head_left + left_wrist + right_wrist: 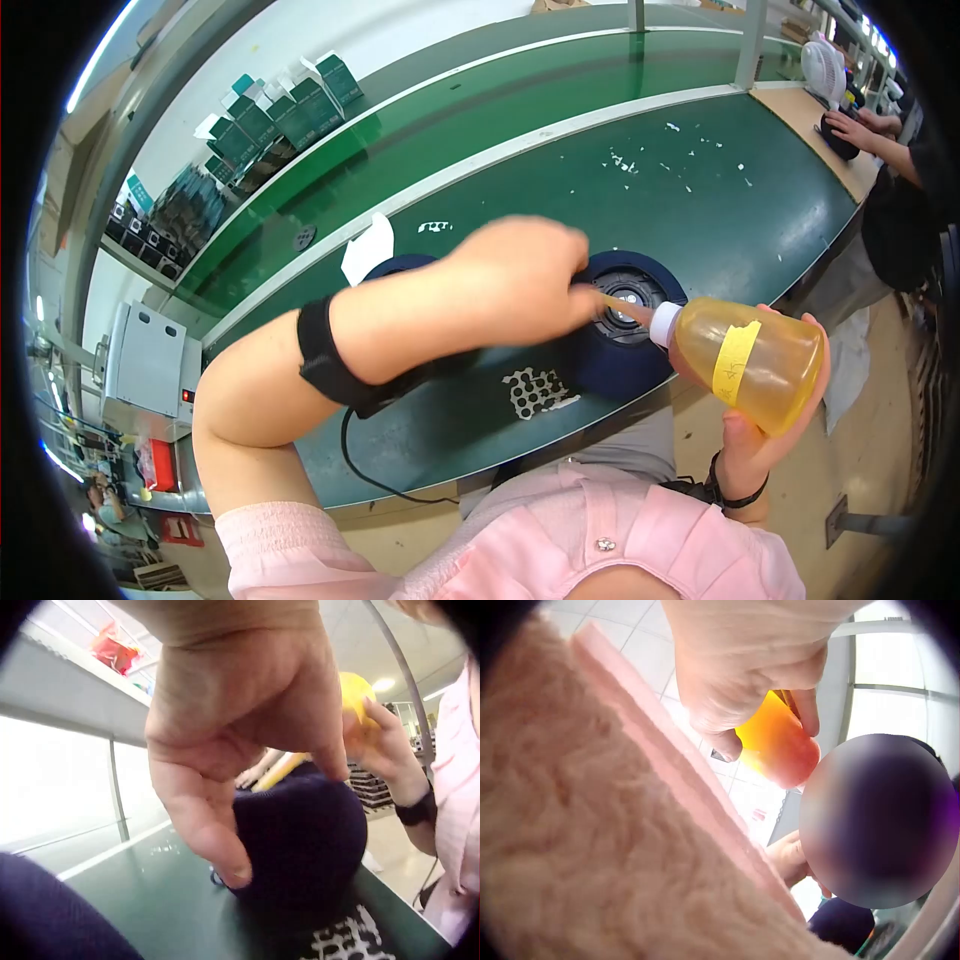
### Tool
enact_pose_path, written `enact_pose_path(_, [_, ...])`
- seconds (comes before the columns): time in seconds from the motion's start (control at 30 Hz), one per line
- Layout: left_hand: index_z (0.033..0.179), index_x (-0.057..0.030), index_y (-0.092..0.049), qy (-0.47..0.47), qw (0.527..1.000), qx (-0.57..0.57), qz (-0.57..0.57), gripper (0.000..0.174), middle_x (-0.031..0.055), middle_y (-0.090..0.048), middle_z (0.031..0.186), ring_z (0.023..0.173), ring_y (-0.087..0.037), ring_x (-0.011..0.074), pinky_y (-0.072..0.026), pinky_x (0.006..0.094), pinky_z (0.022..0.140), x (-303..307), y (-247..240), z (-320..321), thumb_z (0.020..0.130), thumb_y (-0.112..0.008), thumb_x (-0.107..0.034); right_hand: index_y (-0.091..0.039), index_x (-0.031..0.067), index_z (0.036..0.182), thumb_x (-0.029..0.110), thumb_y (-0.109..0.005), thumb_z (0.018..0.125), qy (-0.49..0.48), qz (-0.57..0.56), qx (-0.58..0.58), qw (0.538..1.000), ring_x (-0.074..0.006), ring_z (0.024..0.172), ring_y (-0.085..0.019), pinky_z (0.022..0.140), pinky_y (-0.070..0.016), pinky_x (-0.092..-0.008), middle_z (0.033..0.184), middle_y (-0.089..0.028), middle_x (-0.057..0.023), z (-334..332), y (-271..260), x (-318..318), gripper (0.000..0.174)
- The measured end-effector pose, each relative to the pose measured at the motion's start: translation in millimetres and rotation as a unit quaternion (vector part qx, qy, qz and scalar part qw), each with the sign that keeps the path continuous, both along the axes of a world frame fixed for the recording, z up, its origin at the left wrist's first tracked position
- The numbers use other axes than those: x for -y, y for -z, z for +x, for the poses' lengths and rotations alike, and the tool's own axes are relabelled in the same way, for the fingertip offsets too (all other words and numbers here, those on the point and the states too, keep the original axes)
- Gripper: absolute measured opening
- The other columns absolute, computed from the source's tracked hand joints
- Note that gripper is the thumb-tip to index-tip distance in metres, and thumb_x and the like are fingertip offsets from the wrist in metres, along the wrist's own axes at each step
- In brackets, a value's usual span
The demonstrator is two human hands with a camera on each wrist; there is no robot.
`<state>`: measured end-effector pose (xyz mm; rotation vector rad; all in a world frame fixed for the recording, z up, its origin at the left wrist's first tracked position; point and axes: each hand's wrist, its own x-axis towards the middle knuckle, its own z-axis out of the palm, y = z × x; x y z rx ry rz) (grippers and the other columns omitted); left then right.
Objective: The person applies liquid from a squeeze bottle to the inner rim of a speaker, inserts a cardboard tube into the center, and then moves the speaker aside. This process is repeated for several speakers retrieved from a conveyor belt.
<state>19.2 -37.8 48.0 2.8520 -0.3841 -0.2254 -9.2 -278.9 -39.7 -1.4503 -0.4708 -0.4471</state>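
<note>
1. Well, nearest to me is my right hand point(752, 448), its fingers and thumb wrapped round the lower body of a squeeze bottle point(795, 365). The bottle lies tilted almost on its side, at the right of the worktop.
2. I judge it light to middling, with soft walls that give under a hard squeeze. Any wet film would make it slippery, so its broad body is the place to take hold, with even pressure; the slim nozzle point(628, 309) looks bendy and poor to carry by.
3. My right wrist is bent up, palm under and behind the bottle, the white collar point(664, 325) aimed towards my other hand.
4. My left forearm reaches across in front of me, elbow bent, a black band point(322, 355) above the wrist. The left hand point(515, 280) is palm down, thumb and a finger point(330, 756) apart over the navy body. I cannot tell whether they press on it or pinch the nozzle tip.
5. That navy round body point(612, 375) sits on the green worktop point(425, 440), its open centre upward beneath the nozzle. It seems bulkier and steadier than the bottle, its outer rim the sound hold; the inner parts may be delicate.
6. Beside it lies a perforated sheet point(524, 400), thin and probably easily bent.
</note>
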Motion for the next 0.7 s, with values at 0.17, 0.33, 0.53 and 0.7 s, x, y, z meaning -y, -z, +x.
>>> enact_pose_path(0.17, [0.085,-0.0013,-0.065,-0.018,0.997,0.025,-0.065,0.024,0.0147,-0.064,0.077,0.074,-0.062,0.0283,-0.049,0.0361,0.068,3.3,3.5,43.8,0.074,-0.063,-0.022,-0.02,0.0002,0.134,0.04,-0.078,0.065,0.001,0.055,-0.029,0.998,-0.0257,0.112,-0.048,0.094,-0.0395,-0.0352,0.122,-0.044,-0.0159,4.6,6.7,1.3,0.099])
enact_pose_path(0.33, [0.086,-0.0016,-0.065,0.038,0.998,-0.05,0.005,0.024,0.014,-0.064,0.078,0.074,-0.061,0.0273,-0.0487,0.0354,0.068,12.0,3.7,54.5,0.067,-0.065,-0.017,-0.023,-0.0008,0.134,0.04,-0.079,0.063,0.014,0.07,-0.051,0.996,-0.022,0.113,-0.048,0.095,-0.0395,-0.0336,0.123,-0.043,-0.0131,9.4,11.1,4.1,0.099])
enact_pose_path(0.53, [0.091,-0.0006,-0.057,0.003,1.0,-0.012,0.008,0.032,0.0145,-0.062,0.075,0.074,-0.061,0.0278,-0.0478,0.0357,0.067,6.2,9.0,46.1,0.062,-0.065,-0.01,-0.02,-0.0003,0.134,0.04,-0.079,0.064,-0.01,0.063,-0.038,0.997,-0.0282,0.116,-0.046,0.094,-0.0399,-0.0365,0.123,-0.042,-0.0141,14.4,16.4,3.4,0.1])
enact_pose_path(0.7, [0.088,-0.0003,-0.052,-0.075,0.994,-0.065,-0.045,0.028,0.0121,-0.061,0.072,0.067,-0.061,0.0223,-0.0468,0.0325,0.059,2.8,0.7,41.9,0.063,-0.062,-0.006,-0.019,-0.0001,0.135,0.041,-0.079,0.064,-0.019,0.07,-0.047,0.996,-0.0303,0.116,-0.046,0.095,-0.0398,-0.0379,0.123,-0.042,-0.0147,11.6,13.4,1.7,0.101])
